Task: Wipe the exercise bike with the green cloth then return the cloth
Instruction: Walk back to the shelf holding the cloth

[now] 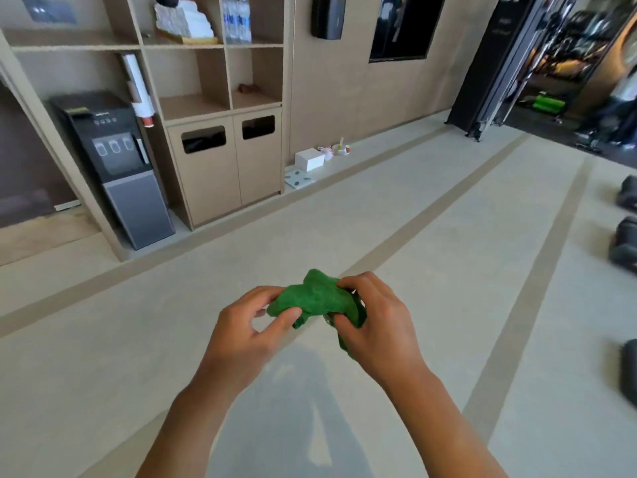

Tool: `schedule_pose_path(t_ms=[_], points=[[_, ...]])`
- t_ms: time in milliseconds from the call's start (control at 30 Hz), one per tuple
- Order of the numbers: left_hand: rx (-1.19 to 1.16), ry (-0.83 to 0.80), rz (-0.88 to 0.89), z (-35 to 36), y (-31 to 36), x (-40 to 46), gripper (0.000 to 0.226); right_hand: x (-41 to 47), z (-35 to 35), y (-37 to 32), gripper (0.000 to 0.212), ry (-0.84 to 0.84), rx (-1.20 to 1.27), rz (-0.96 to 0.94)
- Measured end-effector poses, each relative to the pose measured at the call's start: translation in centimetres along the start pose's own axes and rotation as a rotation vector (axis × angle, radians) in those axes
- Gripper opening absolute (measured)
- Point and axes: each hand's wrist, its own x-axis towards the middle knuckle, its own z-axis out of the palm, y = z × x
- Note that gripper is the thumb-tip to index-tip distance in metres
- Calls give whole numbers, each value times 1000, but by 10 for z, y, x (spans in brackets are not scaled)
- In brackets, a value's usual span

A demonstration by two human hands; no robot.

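Both hands hold the bunched green cloth [315,298] at waist height over the pale floor [431,236]: the left hand [248,327] pinches one end in a narrow grip, the right hand [374,317] curls round the other. No exercise bike is in view, so whether wiping is done cannot be told; dark shapes at the right edge may be equipment. Shelving [213,108] and a water dispenser [117,163] line the wall.

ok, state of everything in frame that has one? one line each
green cloth: bunched, held in the air between both hands
left hand: pinches the cloth's left end
right hand: grips the cloth's right side
cabinet doors: both closed
water dispenser: upright, nothing under its taps
white towels: stacked on a shelf tray
water bottles: upright on the shelf
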Motion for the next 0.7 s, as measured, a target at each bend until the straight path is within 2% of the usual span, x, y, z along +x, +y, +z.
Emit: schedule_pose_path(t_ms=[300,433,533,700], points=[[11,146,9,-58,-32,63,30,89,73,-16,31,-73,60,-93],[112,248,56,-76,-49,93,32,129,101,-16,30,-131,116,-129],[180,312,63,-83,-65,118,24,160,122,-11,37,-171,152,-150],[250,363,17,-86,-83,181,30,228,155,14,42,-229,183,-202]])
